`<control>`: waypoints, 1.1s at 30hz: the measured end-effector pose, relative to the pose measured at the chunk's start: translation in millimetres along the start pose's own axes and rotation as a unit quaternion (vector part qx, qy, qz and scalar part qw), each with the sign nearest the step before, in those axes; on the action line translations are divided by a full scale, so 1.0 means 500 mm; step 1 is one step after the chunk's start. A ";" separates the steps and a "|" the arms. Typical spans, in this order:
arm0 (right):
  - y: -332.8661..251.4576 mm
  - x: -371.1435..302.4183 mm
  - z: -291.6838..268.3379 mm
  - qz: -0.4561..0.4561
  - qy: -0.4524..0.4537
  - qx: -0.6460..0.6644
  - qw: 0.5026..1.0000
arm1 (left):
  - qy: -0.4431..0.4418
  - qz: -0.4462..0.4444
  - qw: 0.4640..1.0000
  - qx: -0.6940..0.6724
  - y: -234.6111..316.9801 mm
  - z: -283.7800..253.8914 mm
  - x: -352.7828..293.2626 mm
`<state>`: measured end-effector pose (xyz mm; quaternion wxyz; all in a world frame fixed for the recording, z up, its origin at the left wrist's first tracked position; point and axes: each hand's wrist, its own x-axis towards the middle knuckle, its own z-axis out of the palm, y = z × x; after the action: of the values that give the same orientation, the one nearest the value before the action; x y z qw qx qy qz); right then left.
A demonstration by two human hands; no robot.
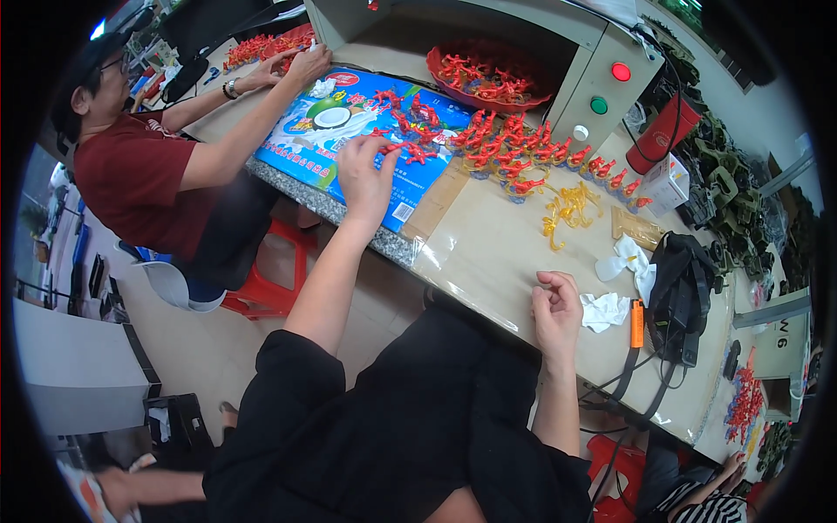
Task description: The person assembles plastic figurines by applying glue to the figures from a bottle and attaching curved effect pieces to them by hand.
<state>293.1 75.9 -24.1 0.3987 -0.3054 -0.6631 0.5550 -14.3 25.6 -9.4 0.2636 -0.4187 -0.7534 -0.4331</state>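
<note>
My left hand (364,179) pinches a small red plastic figurine (390,149) above a blue printed cardboard sheet (296,131). More red figurines (418,118) lie on the sheet just beyond the fingers. My right hand (558,314) hovers or rests at the table's near edge, its fingers loosely curled and nothing visible in them. Beside it lies a crumpled white tissue (605,311). Farther off, several red figurines with clear bluish bases (514,157) stand grouped and in a row. Yellow curly plastic pieces (571,209) are heaped in front of them.
A red tray (445,78) full of red pieces sits inside a grey machine housing (602,74) with lit buttons. A co-worker (148,174) handles pieces at the left. An orange-handled tool (637,324), a black bag (680,288) and cables occupy the right side.
</note>
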 end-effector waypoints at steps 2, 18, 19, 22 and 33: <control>-0.002 0.000 -0.001 0.002 -0.006 -0.005 1.000 | -0.006 0.067 0.998 0.015 0.006 -0.006 0.003; -0.024 0.021 -0.113 -0.086 0.320 -0.049 0.942 | -0.422 -0.437 0.407 -0.683 0.277 0.014 -0.151; -0.020 0.035 -0.125 -0.085 0.314 -0.093 0.941 | -0.429 -0.414 0.423 -0.682 0.283 0.012 -0.152; -0.023 0.059 -0.135 -0.059 0.287 -0.184 0.938 | -0.433 -0.370 0.470 -0.674 0.293 0.012 -0.155; 0.011 0.078 -0.135 -0.026 0.225 -0.317 0.921 | -0.449 -0.308 0.566 -0.619 0.298 0.008 -0.165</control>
<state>332.2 143.1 -17.8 0.4341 -0.5155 -0.7045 0.2224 155.7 36.8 -9.5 -0.5820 -0.3623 -0.4059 -0.6044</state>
